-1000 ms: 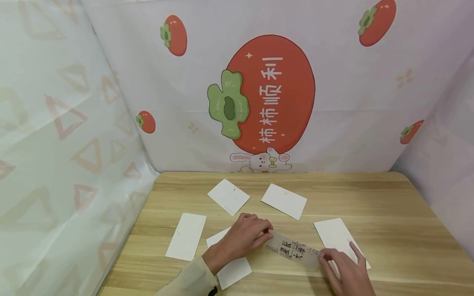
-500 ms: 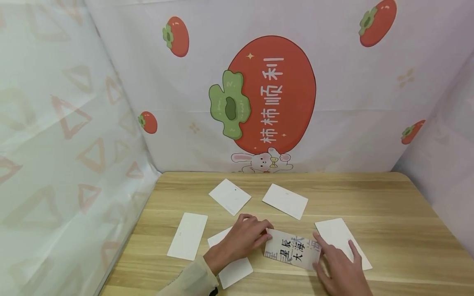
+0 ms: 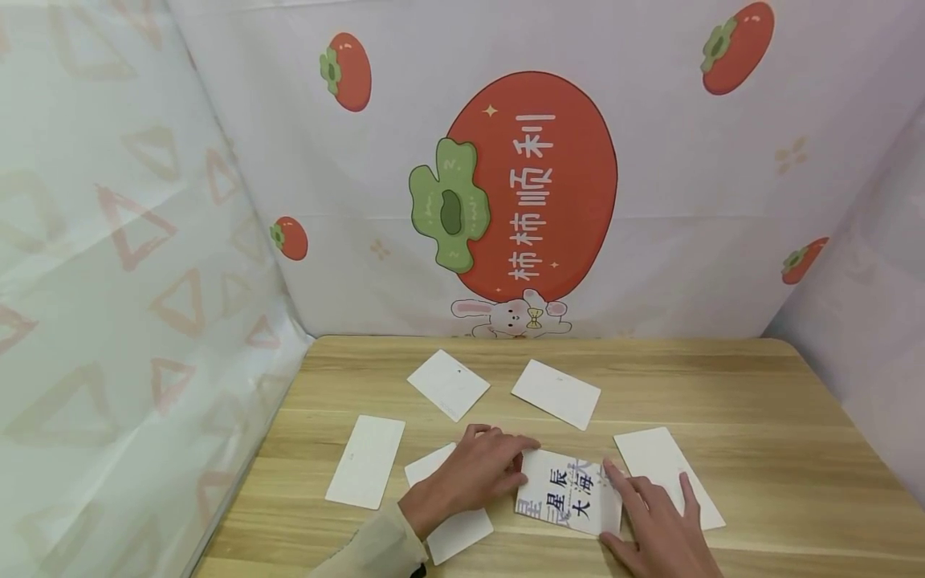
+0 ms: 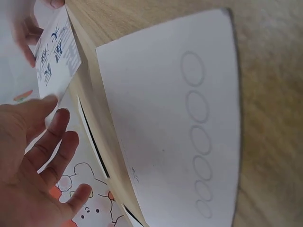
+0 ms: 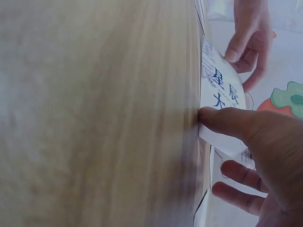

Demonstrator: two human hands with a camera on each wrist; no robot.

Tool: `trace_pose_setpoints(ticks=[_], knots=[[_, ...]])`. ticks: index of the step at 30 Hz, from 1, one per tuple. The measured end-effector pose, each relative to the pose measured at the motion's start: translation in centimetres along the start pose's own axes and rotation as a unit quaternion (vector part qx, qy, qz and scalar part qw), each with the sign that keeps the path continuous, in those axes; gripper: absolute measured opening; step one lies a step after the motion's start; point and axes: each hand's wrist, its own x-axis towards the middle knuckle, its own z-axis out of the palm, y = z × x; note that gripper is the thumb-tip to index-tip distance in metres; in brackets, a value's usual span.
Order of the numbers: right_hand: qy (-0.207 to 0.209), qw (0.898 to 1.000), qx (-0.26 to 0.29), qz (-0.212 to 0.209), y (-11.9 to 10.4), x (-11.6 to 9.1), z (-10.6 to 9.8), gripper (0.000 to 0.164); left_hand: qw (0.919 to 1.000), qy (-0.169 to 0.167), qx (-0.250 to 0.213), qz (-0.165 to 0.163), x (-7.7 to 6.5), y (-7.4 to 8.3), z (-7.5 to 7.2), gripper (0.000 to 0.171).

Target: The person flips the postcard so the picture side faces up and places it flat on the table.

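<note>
A white card printed with dark and pale blue characters (image 3: 560,490) is held between both hands over the front of the table. My left hand (image 3: 482,470) pinches its left end with thumb and forefinger; the other fingers of that hand are loosely bent in the left wrist view. At its right end my right hand (image 3: 661,522) holds the card by opposite edges, thumb on the near edge and forefinger on the far one. The right thumb (image 5: 227,120) covers part of the print in the right wrist view. A white card with a row of ovals (image 4: 165,113) lies under my left forearm.
Several more white cards lie blank side up on the wooden table (image 3: 780,449): one at left (image 3: 364,461), two at the back (image 3: 448,385), and one partly under my right hand (image 3: 654,449). A fruit-printed cloth (image 3: 650,273) hangs behind the table.
The printed card has tipped so that its face shows more fully. My right hand has shifted left along it, from pinching its right end to spanning its edges. The left hand has barely moved.
</note>
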Motion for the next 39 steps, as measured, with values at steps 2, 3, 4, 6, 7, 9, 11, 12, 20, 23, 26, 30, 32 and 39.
trace_pose_setpoints(ticks=[2, 3, 4, 6, 7, 9, 11, 12, 20, 23, 26, 30, 32, 39], knots=[[-0.006, 1.0, 0.0, 0.001, 0.1, 0.1, -0.1, 0.111, 0.9999, -0.01, 0.01, -0.001, 0.0, 0.0, 0.2, 0.054], [-0.009, 1.0, 0.002, 0.001, 0.2, 0.2, -0.1, 0.109, 0.9997, -0.013, 0.019, 0.0, -0.1, 0.0, 0.2, 0.058], [-0.013, 1.0, 0.004, 0.003, 0.2, 0.3, -0.3, 0.107, 0.9995, -0.014, 0.029, 0.003, -0.2, -0.1, 0.3, 0.061], [-0.022, 1.0, 0.007, 0.004, 0.3, 0.5, -0.4, 0.104, 0.999, -0.021, 0.039, 0.004, -0.3, -0.1, 0.3, 0.068], [-0.027, 1.0, 0.01, 0.004, 0.4, 0.6, -0.5, 0.103, 0.9989, -0.026, 0.039, 0.004, -0.4, -0.2, 0.3, 0.071], [-0.039, 0.999, 0.017, 0.006, 0.4, 0.8, -0.6, 0.099, 0.9984, -0.039, 0.04, 0.002, -0.5, -0.1, 0.3, 0.079], [-0.04, 0.999, 0.018, 0.0, 0.5, 0.9, -0.6, 0.097, 0.9977, -0.055, 0.04, -0.002, -0.6, -0.1, 0.4, 0.086], [-0.042, 0.999, 0.017, -0.003, 0.6, 1.0, -0.6, 0.096, 0.9972, -0.062, 0.042, -0.003, -0.7, 0.0, 0.4, 0.088], [-0.071, 0.997, 0.0, 0.002, 0.8, 0.7, -0.5, 0.083, 0.9948, -0.093, 0.043, -0.005, -0.6, -0.2, 0.5, 0.084], [-0.066, 0.998, -0.006, -0.006, 1.0, 0.4, -0.2, 0.078, 0.9938, -0.101, 0.046, 0.001, -0.6, -0.2, 0.4, 0.077], [-0.051, 0.999, -0.009, -0.018, 1.2, 0.1, 0.1, 0.077, 0.9935, -0.1, 0.054, 0.011, -0.8, -0.3, 0.2, 0.07], [-0.043, 0.999, 0.001, -0.014, 1.3, -0.1, 0.2, 0.072, 0.9929, -0.094, 0.069, 0.023, -0.7, -0.3, 0.1, 0.062], [-0.04, 0.999, 0.01, -0.011, 1.4, -0.1, 0.1, 0.069, 0.9927, -0.092, 0.074, 0.026, -0.6, -0.3, 0.0, 0.059], [-0.021, 0.999, 0.035, -0.006, 2.4, -0.4, -0.4, 0.071, 0.9941, -0.078, 0.072, 0.023, 0.0, -0.1, 0.2, 0.055]])
